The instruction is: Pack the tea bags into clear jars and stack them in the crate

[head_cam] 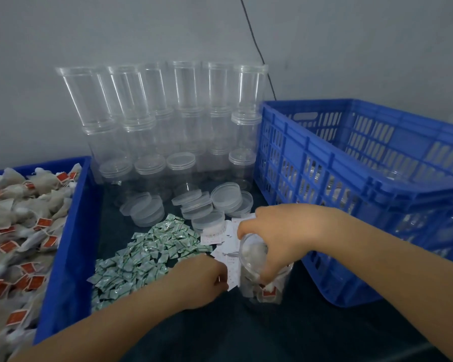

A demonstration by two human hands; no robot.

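A clear jar (266,288) part-filled with tea bags stands on the dark table in front of me. My right hand (285,236) grips its open rim from above. My left hand (202,280) pinches a white paper slip (233,276) just left of the jar. Loose tea bags (19,231) with red tags fill the blue tray (71,257) at the left. The blue slatted crate (351,178) stands at the right, with jars dimly visible through its wall.
Empty clear jars (168,113) are stacked against the back wall. Loose round lids (194,205) lie in front of them. A heap of small green-and-white sachets (144,257) and more white slips (215,237) cover the table's middle.
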